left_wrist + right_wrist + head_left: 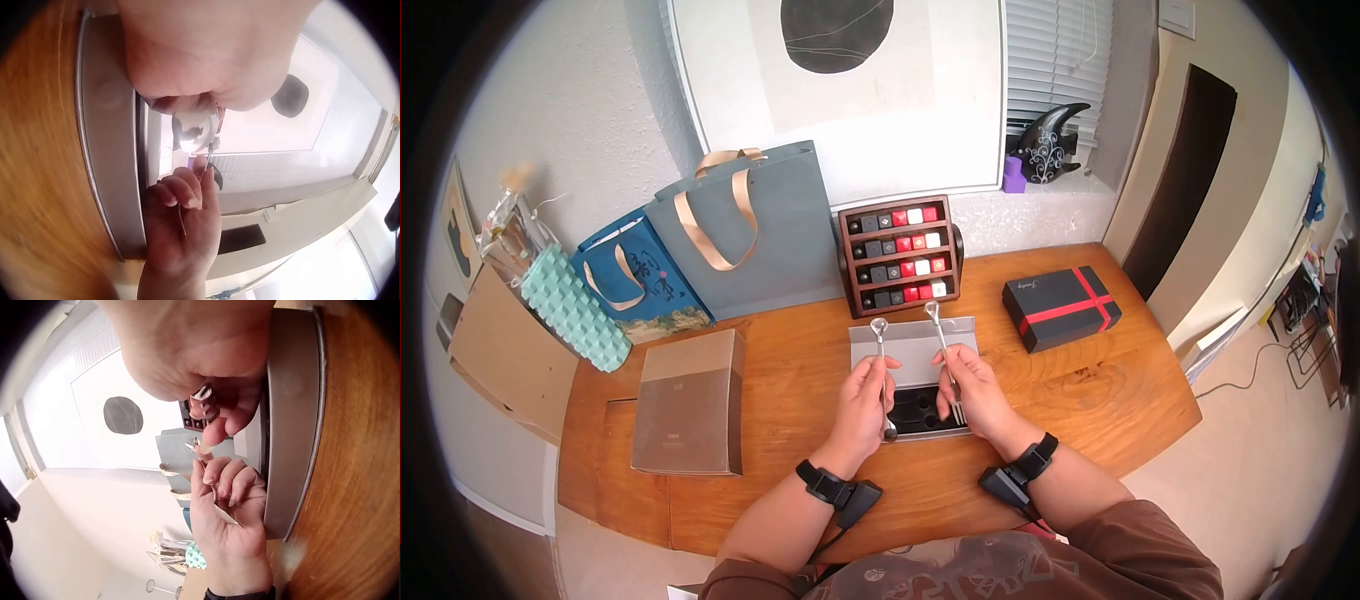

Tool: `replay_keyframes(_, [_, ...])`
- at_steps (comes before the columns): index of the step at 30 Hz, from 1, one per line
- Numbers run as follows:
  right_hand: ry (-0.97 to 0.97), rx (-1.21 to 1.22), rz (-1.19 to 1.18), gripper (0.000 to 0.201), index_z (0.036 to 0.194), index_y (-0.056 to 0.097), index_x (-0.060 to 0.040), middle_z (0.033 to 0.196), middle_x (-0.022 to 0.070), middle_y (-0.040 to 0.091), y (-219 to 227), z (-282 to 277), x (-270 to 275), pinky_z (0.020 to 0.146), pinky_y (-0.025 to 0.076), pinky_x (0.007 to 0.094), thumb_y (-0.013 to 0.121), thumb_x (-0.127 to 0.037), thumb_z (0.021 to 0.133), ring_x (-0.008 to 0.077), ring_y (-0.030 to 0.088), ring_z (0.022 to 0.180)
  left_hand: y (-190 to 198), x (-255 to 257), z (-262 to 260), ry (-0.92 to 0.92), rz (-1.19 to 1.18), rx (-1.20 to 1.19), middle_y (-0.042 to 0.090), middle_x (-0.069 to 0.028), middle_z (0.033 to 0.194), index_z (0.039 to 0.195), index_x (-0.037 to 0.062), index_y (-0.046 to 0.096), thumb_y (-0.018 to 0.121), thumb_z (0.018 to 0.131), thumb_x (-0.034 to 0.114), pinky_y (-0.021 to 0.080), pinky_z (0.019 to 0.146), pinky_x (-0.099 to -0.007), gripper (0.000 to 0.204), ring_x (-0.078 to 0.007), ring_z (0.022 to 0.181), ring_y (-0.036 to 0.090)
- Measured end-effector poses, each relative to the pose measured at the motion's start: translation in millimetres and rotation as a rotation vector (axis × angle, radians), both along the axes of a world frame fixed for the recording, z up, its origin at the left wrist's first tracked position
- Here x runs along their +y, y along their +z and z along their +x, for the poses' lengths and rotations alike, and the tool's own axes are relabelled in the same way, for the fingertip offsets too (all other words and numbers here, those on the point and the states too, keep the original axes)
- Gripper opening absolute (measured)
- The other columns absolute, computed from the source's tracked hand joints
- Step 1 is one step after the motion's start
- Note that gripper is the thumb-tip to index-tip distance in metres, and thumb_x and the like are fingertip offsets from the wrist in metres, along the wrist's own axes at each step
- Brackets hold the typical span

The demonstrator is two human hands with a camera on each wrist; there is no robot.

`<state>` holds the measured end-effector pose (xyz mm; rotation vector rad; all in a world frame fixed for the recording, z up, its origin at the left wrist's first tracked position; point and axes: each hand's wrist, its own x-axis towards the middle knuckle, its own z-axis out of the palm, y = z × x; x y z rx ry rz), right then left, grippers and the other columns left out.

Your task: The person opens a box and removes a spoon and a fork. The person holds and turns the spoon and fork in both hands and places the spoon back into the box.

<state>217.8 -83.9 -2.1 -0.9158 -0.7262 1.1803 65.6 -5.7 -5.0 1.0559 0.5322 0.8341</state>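
Observation:
My left hand point(862, 402) grips a metal spoon point(879, 328), its bowl low by the heel of the hand and a rounded ornament at the upper end. In the left wrist view the shiny spoon bowl point(195, 130) shows below the palm. A metal fork point(958, 412) is held in my right hand point(980, 392), tines down, with a similar round end on top. Both hands are above an open long box point(865, 345), its pale lid folded back and a black insert point(917, 408) inside. The box's outer wall point(292, 425) fills part of the right wrist view.
Behind the box stands a wooden rack point(900, 255) of black, red and white cubes. To the right lies a black gift box point(1050, 320) with red ribbon. A brown box point(688, 410) and two paper bags, one grey point(790, 220) and one blue point(615, 265), are leftward.

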Motion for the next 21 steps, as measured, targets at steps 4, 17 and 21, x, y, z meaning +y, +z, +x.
replay_keyframes(4, [0.028,-0.029,-0.012,0.026,0.097,0.055,-0.0050,0.054,-0.0026,0.039,-5.2,3.6,0.7,0.043,0.028,0.0203,0.039,-0.026,0.100,0.0066,0.032,0.044,-2.0,0.6,0.4,-0.019,0.027,0.007,0.043,0.0035,0.062,0.099,0.0053,0.056,0.040,0.100,0.025,0.029,0.048,-0.0168,0.026,-0.0030,0.053,0.035])
replay_keyframes(17, [-0.002,-0.068,0.023,0.016,0.107,0.050,-0.0082,0.056,-0.0004,0.045,-7.7,3.0,2.5,0.040,0.032,0.0203,0.043,-0.020,0.098,0.0086,0.040,0.042,-5.1,2.3,1.2,-0.039,0.036,0.008,0.048,0.0048,0.071,0.106,0.0051,0.057,0.041,0.100,0.022,0.032,0.048,-0.0144,0.024,-0.0005,0.055,0.038])
replay_keyframes(21, [0.015,-0.048,0.050,0.015,0.106,0.048,-0.0093,0.055,0.0006,0.044,-1.2,-0.1,-0.4,0.039,0.031,0.0205,0.042,-0.021,0.099,0.0085,0.038,0.040,-3.2,1.2,0.1,-0.051,0.026,0.015,0.047,0.0054,0.070,0.103,0.0055,0.057,0.044,0.099,0.024,0.032,0.041,-0.0148,0.023,0.0000,0.053,0.037])
